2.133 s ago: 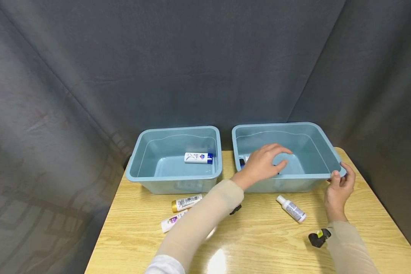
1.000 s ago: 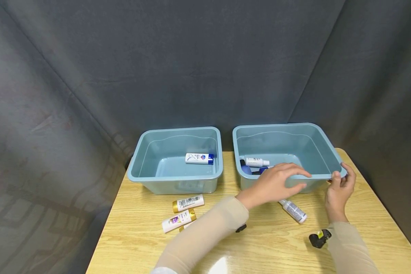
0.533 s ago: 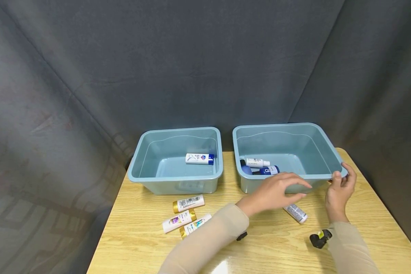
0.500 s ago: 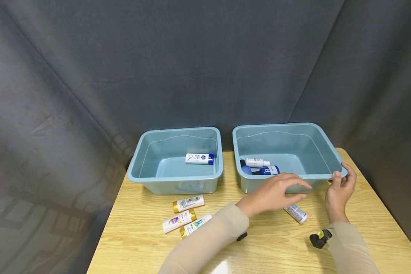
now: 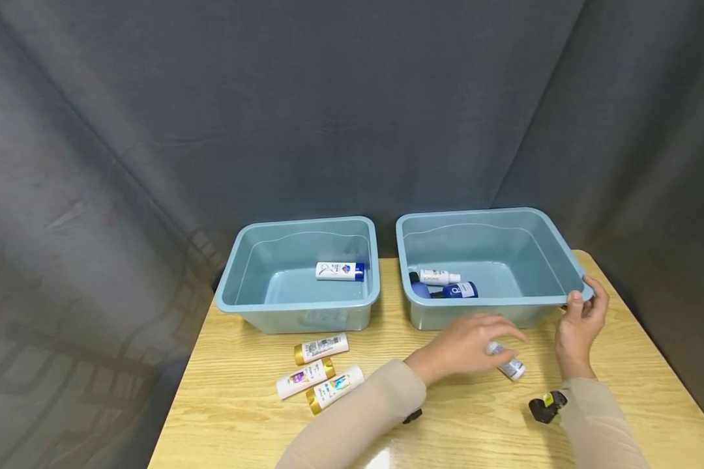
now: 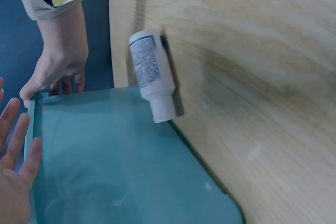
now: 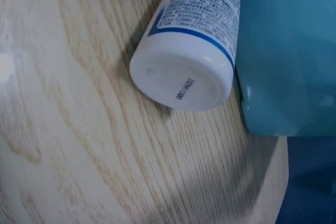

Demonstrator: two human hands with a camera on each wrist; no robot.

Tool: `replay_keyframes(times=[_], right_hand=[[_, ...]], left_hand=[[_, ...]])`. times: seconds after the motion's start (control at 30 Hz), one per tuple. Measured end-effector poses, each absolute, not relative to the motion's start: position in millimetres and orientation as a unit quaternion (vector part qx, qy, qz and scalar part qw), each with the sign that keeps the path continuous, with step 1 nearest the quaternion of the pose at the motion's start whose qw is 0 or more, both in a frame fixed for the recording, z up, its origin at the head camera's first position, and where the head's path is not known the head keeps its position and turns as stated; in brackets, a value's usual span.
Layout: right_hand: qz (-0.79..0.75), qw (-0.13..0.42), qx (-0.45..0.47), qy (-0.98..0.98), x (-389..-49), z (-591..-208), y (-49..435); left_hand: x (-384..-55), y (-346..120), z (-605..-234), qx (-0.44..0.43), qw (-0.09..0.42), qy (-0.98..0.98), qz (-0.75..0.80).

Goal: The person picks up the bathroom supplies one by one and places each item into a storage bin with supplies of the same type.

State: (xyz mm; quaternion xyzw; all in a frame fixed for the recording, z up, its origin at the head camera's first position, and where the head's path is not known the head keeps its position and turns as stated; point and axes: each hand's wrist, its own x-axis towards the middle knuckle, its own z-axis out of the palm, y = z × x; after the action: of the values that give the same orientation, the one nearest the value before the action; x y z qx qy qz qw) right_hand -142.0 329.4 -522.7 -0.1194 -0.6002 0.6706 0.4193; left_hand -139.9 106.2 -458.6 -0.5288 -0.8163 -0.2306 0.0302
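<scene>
My left hand (image 5: 469,345) hangs over the table in front of the right blue bin (image 5: 475,228), thumb and fingers apart and nothing in its grasp. It partly covers a small white bottle (image 5: 513,371) lying on the wood; the left wrist view shows this bottle (image 6: 148,66) whole, cap beside the bin wall. My right hand (image 5: 581,329) grips the bin's front right corner, thumb on the rim and fingers curled round the outside. In the right wrist view the bottle's round base (image 7: 181,72) faces the camera. Inside the bin lie a white bottle (image 5: 439,277) and two blue bottles (image 5: 460,290).
A second blue bin (image 5: 305,319) stands to the left, holding a white bottle with a blue cap (image 5: 339,271). Before it on the table (image 5: 240,397) lie three white bottles (image 5: 321,348) with gold caps. A dark curtain (image 5: 352,117) hangs behind.
My left hand has come out of the right bin and moved down over the white bottle on the table. The bottles inside the bin show now. My right hand stays on the rim.
</scene>
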Motion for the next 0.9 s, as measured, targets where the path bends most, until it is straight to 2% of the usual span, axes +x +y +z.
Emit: replay_keyframes(times=[0.17, 0.33, 0.53, 0.9], right_hand=[[0.675, 0.423, -0.120, -0.593, -144, -522, 329], [0.681, 0.424, -0.111, -0.586, -145, -523, 329], [0.689, 0.431, -0.097, -0.574, -146, -523, 329], [0.685, 0.434, -0.105, -0.575, -144, -524, 330]], left_hand=[[-136, 106, -466, -0.517, 0.000, -0.830, -0.208], [-135, 106, -477, -0.511, 0.000, -0.838, -0.191], [-137, 107, -490, -0.497, -0.025, -0.849, -0.178], [-141, 110, -514, -0.488, -0.022, -0.856, -0.170]])
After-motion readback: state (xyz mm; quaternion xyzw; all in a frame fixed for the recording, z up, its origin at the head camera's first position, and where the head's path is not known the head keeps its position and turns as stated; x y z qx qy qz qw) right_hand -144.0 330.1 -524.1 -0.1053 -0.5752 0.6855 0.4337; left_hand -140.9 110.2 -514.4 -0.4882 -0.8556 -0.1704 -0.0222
